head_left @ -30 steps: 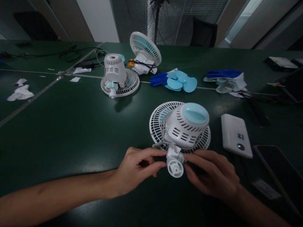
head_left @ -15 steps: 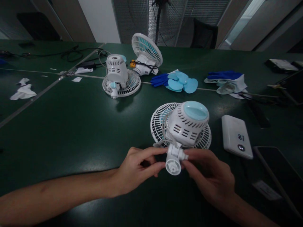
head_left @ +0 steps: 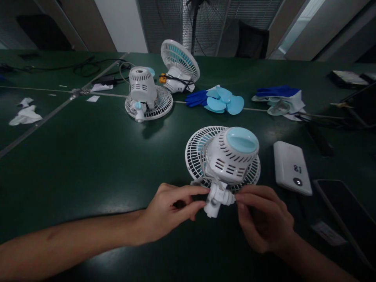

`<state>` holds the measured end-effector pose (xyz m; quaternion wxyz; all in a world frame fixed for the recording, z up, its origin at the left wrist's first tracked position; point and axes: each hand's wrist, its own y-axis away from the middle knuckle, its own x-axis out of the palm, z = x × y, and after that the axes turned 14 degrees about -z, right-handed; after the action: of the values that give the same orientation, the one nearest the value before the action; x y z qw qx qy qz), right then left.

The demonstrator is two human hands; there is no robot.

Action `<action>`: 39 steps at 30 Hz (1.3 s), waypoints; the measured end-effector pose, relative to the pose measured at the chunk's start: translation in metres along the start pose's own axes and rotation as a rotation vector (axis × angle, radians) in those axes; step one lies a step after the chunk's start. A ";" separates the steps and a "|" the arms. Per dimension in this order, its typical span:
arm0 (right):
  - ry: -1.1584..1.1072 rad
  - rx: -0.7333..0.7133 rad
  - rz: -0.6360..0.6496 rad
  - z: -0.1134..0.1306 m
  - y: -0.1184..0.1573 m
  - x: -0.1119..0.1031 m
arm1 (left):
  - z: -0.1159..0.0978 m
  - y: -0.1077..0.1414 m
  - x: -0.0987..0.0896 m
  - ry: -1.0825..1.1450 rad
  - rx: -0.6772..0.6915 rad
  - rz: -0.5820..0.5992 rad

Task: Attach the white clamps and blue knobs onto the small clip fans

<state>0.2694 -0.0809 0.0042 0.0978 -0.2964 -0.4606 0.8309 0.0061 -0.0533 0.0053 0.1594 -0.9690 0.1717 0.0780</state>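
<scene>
A small fan [head_left: 235, 160] with a white slotted motor housing and light-blue cap lies face down on its white grille in front of me. From its near side juts a white plastic pivot joint [head_left: 214, 203], its tube end tilted downward. My left hand [head_left: 176, 205] pinches this joint from the left between thumb and fingers. At the joint's right side, my right hand [head_left: 264, 217] has its curled fingertips on a small white knob [head_left: 229, 197]. The thumb's exact contact there is partly hidden. A thin cord loops around the housing.
Farther back lie a second face-down fan [head_left: 143, 90] and a tilted fan [head_left: 180, 66]. Light-blue fan blades [head_left: 225, 101] and blue gloves [head_left: 196, 98] lie beyond. On the right are a white power bank [head_left: 292, 168], a dark phone [head_left: 343, 211] and more gloves [head_left: 277, 92].
The pivot joint has turned so its round open end now faces down instead of toward me. My right hand has shifted slightly right, its thumb now away from the tube.
</scene>
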 end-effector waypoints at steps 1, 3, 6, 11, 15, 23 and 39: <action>-0.008 -0.007 0.007 -0.001 0.001 0.001 | 0.000 0.000 0.000 -0.008 0.006 0.003; -0.021 -0.017 0.020 -0.002 0.003 0.002 | 0.000 0.000 0.000 -0.025 0.013 0.007; 0.015 -0.035 0.007 -0.004 0.006 0.001 | -0.001 -0.001 -0.001 -0.035 0.024 0.011; 0.054 -0.079 0.018 -0.004 0.006 0.000 | -0.003 -0.002 -0.001 -0.020 0.052 0.022; 0.112 -0.062 0.004 -0.001 -0.003 0.001 | -0.002 0.000 -0.002 -0.002 0.020 0.014; 0.089 -0.046 0.012 0.001 -0.014 0.004 | 0.000 0.002 -0.002 0.011 -0.030 0.006; 0.087 -0.070 0.035 0.002 -0.019 0.005 | 0.001 0.003 -0.001 0.021 -0.032 -0.013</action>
<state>0.2619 -0.0696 0.0181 0.0925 -0.3434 -0.4795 0.8022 0.0041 -0.0552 0.0041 0.1424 -0.9734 0.1656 0.0697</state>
